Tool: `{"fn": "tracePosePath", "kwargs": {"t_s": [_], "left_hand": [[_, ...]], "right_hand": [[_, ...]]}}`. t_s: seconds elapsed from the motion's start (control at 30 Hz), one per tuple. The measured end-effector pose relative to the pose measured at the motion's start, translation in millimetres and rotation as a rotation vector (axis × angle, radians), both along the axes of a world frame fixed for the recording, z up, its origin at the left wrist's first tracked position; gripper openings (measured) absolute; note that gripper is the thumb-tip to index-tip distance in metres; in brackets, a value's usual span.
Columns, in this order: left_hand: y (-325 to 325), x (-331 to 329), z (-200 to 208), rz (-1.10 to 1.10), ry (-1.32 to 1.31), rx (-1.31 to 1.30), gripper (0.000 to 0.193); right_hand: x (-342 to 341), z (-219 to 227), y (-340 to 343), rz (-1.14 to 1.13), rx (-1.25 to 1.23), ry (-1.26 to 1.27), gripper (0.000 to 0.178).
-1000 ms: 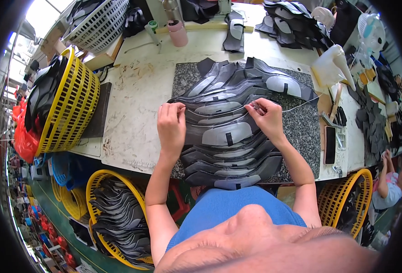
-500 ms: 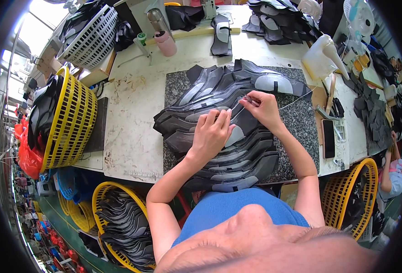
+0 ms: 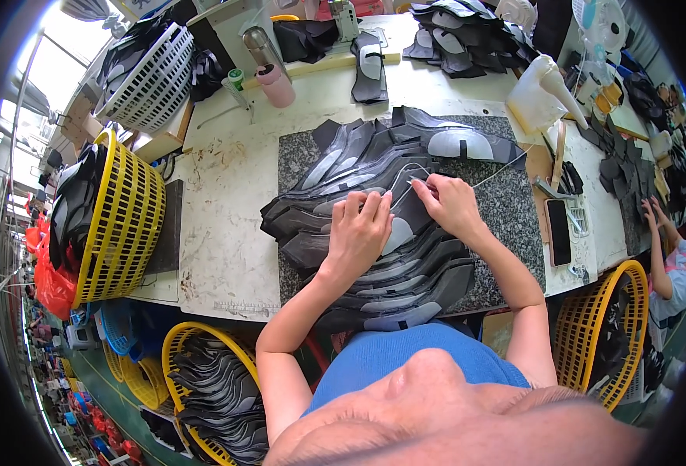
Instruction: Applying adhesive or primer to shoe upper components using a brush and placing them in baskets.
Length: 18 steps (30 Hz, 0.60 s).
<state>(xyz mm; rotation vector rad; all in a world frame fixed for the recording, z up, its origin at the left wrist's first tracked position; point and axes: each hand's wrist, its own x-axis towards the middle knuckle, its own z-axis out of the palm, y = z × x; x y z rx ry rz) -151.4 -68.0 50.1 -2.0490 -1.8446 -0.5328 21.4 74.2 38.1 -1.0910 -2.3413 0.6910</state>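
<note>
Dark grey, curved shoe-upper pieces with lighter grey patches lie overlapped in rows on a speckled stone slab. Over the middle of them, my left hand is closed, its fingertips pinching a thin white cord. That cord arcs up from the left fingertips toward my right hand. The right hand is closed too, thumb and finger pinched at the cord, with a small pale tip poking out toward the left. From behind the right hand the cord runs on to the upper right.
Right of the slab lie a phone and a hammer-like tool. A white plastic jug stands behind them. Yellow baskets hold more pieces. At the back are a pink bottle and a heap of pieces. Another person's arms show far right.
My right hand has come down and turned palm-down. The cord between my hands now bows upward in a loop. My left hand has hardly moved, and the whole view has shifted slightly.
</note>
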Motion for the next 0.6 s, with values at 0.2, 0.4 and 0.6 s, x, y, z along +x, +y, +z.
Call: {"fn": "tracePosePath", "kwargs": {"t_s": [0.2,0.4,0.6], "left_hand": [[-1,1,-1,0.001,-0.009,0.016,0.038],[-3,1,-2,-0.011,-0.037,0.021,0.038],[-2,2,-3,0.003,-0.08,0.023,0.037]], "right_hand": [[-19,-3,8,-0.065,0.047,-0.074,0.053],[-25,-3,14,-0.05,0.083,-0.068,0.052],[-3,-1,19,-0.057,-0.028,0.065,0.052]]}}
